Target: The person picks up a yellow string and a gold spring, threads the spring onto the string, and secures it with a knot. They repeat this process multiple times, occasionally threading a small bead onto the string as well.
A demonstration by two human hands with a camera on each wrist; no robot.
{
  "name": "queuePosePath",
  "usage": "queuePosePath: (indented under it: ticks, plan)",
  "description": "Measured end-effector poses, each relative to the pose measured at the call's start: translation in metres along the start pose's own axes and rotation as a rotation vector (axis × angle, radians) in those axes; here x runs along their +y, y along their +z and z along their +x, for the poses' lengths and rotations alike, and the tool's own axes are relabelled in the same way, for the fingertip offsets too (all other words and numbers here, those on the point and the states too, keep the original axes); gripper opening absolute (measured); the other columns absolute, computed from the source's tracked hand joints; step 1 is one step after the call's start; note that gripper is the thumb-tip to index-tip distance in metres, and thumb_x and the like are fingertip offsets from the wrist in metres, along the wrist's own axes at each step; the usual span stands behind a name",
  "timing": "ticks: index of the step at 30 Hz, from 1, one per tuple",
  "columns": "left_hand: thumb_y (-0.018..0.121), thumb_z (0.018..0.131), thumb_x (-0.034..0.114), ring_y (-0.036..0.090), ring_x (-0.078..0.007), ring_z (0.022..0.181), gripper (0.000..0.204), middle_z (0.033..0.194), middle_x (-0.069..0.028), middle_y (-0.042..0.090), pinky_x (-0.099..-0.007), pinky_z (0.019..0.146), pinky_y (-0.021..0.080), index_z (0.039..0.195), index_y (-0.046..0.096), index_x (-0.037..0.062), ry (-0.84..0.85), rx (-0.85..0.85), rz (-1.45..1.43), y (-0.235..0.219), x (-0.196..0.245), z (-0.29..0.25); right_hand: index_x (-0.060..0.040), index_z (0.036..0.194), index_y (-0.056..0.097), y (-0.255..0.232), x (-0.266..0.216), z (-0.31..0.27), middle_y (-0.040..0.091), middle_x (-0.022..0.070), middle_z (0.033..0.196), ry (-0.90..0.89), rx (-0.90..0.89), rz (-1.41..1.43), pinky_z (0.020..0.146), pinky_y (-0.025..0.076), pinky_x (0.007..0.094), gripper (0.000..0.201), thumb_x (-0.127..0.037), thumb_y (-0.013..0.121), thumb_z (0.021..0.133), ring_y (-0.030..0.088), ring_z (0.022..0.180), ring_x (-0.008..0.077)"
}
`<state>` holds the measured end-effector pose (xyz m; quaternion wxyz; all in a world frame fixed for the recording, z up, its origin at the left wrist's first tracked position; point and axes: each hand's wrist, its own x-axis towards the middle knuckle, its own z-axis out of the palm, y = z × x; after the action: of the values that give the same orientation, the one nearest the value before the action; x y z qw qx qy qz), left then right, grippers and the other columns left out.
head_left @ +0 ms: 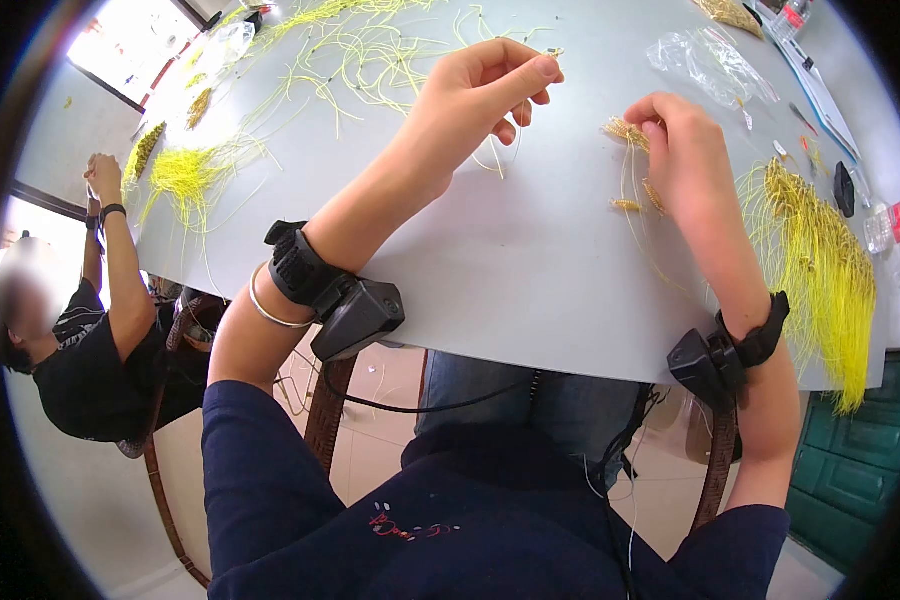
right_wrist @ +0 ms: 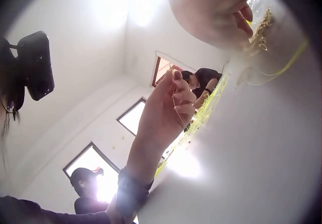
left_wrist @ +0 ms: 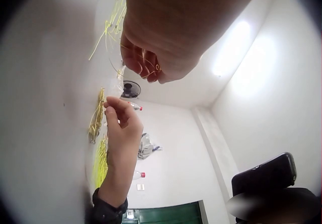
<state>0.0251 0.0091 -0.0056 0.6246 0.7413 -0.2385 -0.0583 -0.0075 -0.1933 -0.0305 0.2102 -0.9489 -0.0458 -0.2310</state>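
The left hand, raised over the grey table, pinches a small gold piece between thumb and index finger; a thin yellow cord hangs below that hand. In the right wrist view the same left hand shows a small ridged piece at its fingertips. To the right, the right hand has its bent fingers at a small bunch of gold coiled pieces; whether it grips them is hidden. More gold pieces lie just below on the table, with thin strands around them.
Yellow cords spread over the table's far left. A big bundle of gold-topped yellow cords hangs over the right edge. Plastic bags, a clipboard and a bottle lie at the right. Another person sits at the left.
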Motion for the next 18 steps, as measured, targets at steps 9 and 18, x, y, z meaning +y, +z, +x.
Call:
queuePosePath:
  ticks: [9, 18]
  plan:
    - [0.056, 0.088, 0.034, 0.051, -0.0050, 0.071, 0.030, 0.079, -0.0012, 0.058, -0.0185, 0.058, 0.040, 0.095, 0.061, 0.0050, 0.032, -0.046, -0.010, 0.001, -0.002, 0.001, -0.0008, 0.086, 0.058, -0.012, -0.025, 0.000, 0.063, 0.0055, 0.081, -0.098, 0.100, 0.855, 0.067, 0.048, 0.0262, 0.010, -0.009, 0.061, 0.083, 0.062, 0.078, 0.0141]
    - [0.048, 0.091, 0.040, 0.049, -0.0058, 0.068, 0.037, 0.071, 0.0013, 0.054, -0.0201, 0.057, 0.039, 0.088, 0.062, 0.0050, -0.033, -0.069, -0.001, 0.003, 0.004, -0.002, -0.0026, 0.106, 0.048, -0.011, -0.033, -0.004, 0.053, 0.0039, 0.086, -0.182, -0.062, 1.028, 0.065, 0.048, 0.0215, 0.024, 0.005, 0.051, 0.084, 0.059, 0.073, 0.0108]
